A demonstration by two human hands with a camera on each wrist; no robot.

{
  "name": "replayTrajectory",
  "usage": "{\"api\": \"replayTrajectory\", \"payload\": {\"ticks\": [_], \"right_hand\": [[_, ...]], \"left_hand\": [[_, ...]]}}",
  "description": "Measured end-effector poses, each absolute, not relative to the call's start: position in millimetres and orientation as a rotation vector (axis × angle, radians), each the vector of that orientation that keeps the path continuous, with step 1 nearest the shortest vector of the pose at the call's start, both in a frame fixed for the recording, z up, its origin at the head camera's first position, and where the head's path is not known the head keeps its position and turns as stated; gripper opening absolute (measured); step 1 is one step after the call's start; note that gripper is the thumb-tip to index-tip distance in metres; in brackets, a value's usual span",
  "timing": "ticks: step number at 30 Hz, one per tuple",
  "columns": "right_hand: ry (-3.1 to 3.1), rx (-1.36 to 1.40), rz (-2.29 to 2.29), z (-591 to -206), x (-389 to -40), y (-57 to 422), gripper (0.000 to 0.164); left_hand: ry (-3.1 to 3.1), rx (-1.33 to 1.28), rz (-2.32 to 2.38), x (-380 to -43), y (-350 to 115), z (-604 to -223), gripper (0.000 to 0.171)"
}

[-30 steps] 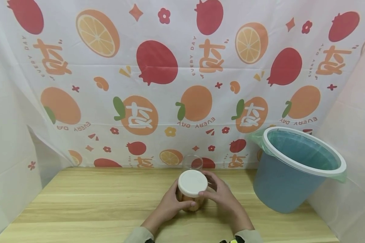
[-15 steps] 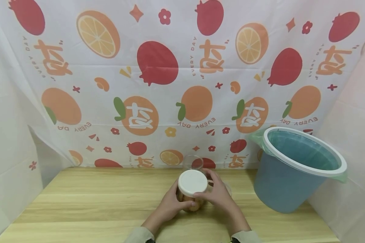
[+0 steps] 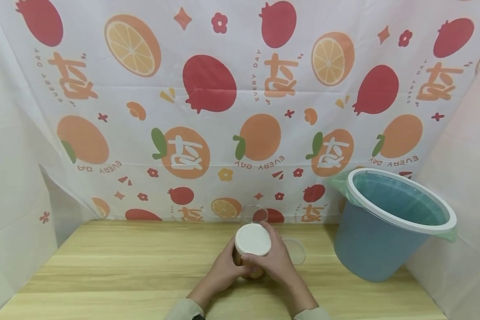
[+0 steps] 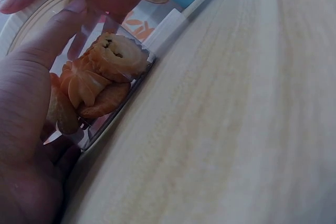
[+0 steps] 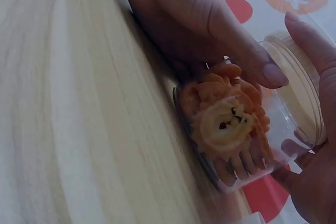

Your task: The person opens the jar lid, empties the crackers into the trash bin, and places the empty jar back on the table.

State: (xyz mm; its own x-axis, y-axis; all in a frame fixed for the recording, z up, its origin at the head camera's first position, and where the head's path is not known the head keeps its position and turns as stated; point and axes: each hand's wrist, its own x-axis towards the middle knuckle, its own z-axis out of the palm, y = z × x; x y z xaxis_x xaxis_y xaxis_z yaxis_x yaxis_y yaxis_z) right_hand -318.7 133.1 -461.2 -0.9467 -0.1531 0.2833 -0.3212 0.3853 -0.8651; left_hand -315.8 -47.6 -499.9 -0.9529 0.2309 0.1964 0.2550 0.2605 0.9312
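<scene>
Off-white and round, the lid sits on top of a clear cylindrical jar, which stands upright on the pale wood-grain table. Inside the jar: golden-brown baked pastries (one pale swirl shows dark flecks). The left hand is curled round the jar's side, thumb along its wall. The right hand grips the lid's edge at the jar's top. Just to the jar's right is a clear round-edged object, kind indeterminable. Well right of the jar stands a blue, white-rimmed bucket with a green plastic liner.
</scene>
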Motion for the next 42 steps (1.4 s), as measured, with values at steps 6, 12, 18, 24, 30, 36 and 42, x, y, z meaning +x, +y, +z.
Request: {"api": "replayTrajectory", "payload": {"ticks": [6, 12, 18, 24, 30, 36, 42], "right_hand": [[-2.553, 0.456, 1.571, -459.2, -318.6, 137.6, 0.099], [-2.638, 0.486, 1.514, -453.0, -319.6, 144.7, 0.096], [-2.684, 0.519, 1.506, -446.9, -319.0, 155.0, 0.090], [-2.692, 0.572, 1.530, -441.1, -320.5, 169.6, 0.081], [-2.673, 0.600, 1.559, -438.1, -324.1, 180.8, 0.074], [-2.654, 0.595, 1.570, -439.4, -325.7, 185.6, 0.070], [-2.636, 0.563, 1.582, -437.8, -325.6, 184.3, 0.067]], "left_hand": [[-2.490, -0.477, -1.818, -315.7, -47.5, -500.2, 0.101], [-2.481, -0.463, -1.844, -316.3, -47.0, -499.1, 0.103], [-2.462, -0.460, -1.901, -316.1, -46.6, -498.1, 0.103], [-2.464, -0.480, -1.894, -315.8, -47.0, -498.8, 0.104], [-2.450, -0.487, -1.908, -315.6, -47.6, -498.7, 0.105], [-2.435, -0.502, -1.931, -314.6, -47.2, -498.7, 0.105], [-2.452, -0.488, -1.908, -314.4, -46.9, -498.1, 0.103]]}}
